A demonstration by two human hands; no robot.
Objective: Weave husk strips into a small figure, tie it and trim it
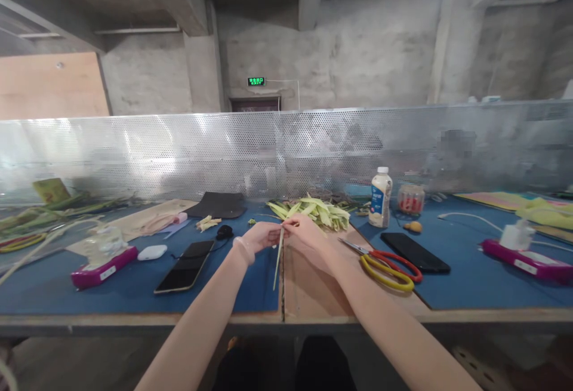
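Note:
My left hand (264, 235), with a pale bracelet at the wrist, meets my right hand (305, 231) over the middle of the table. Between their pinched fingertips a thin pale-green leaf strip (278, 262) is held, its long end hanging down toward the table's front. The upper end of the strip is hidden by the fingers. Just behind my hands lies a heap of pale-green leaf strips (320, 211). Scissors (387, 268) with red and yellow handles rest to the right of my right forearm, their blades pointing toward the heap.
Left of my arms lie a phone (185, 267), a white earphone case (152, 252) and a purple power strip (105, 267). On the right are a bottle (380, 199), a jar (410, 200), a black phone (414, 252) and another power strip (528, 261). A perforated metal screen (201, 149) stands behind.

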